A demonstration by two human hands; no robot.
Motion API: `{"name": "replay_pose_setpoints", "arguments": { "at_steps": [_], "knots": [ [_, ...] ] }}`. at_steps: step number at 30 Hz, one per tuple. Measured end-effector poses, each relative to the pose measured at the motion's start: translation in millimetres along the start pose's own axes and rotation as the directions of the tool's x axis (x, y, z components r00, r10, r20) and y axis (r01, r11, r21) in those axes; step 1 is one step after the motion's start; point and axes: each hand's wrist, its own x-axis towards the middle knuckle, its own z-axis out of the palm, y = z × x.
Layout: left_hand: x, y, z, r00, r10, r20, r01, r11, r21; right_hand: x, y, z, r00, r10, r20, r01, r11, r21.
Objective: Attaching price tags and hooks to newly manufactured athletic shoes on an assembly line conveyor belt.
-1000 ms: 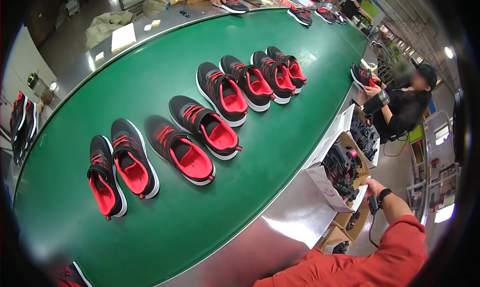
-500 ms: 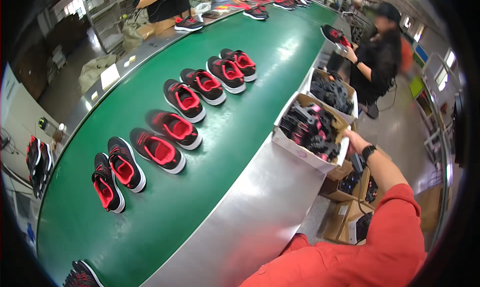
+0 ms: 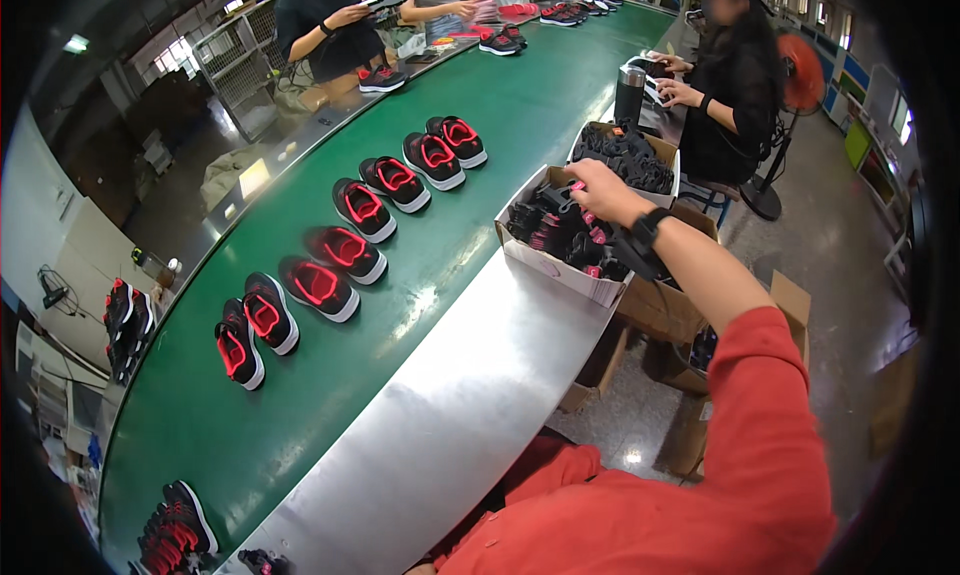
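Note:
My right hand (image 3: 608,193) reaches over an open white cardboard box (image 3: 560,267). Its fingers are bent down and drawn together among small black and pink pieces (image 3: 560,225) inside. Whatever the fingertips pinch is too small to make out. A second box holding dark pieces (image 3: 625,157) stands just beyond. Left of the boxes, a row of black shoes with red linings (image 3: 365,210) runs along a green belt (image 3: 480,115). Some shoes in the middle of the row look blurred. My left hand is out of the picture.
A metal ledge (image 3: 430,375) borders the belt. At its near end sit more black-and-red shoes (image 3: 180,530). A black tumbler (image 3: 629,95) stands beyond the boxes, near a co-worker in black (image 3: 735,95). Cartons (image 3: 690,355) lie below the ledge. Other people work along the far side.
My right hand has left the box's right edge and now dips into its contents. The whole view has shifted. A co-worker across the belt now holds up a shoe, sole showing.

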Motion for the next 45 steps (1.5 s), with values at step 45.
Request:
{"name": "replay_pose_setpoints", "arguments": {
  "at_steps": [45],
  "knots": [
    [245.8, 70.3, -224.1, 0.773, 0.135, -0.62, -0.28, 0.95, -0.142, 5.8, 91.8, -88.1, 0.877, 0.221, 0.428, -0.186, 0.975, -0.122]
  ]
}}
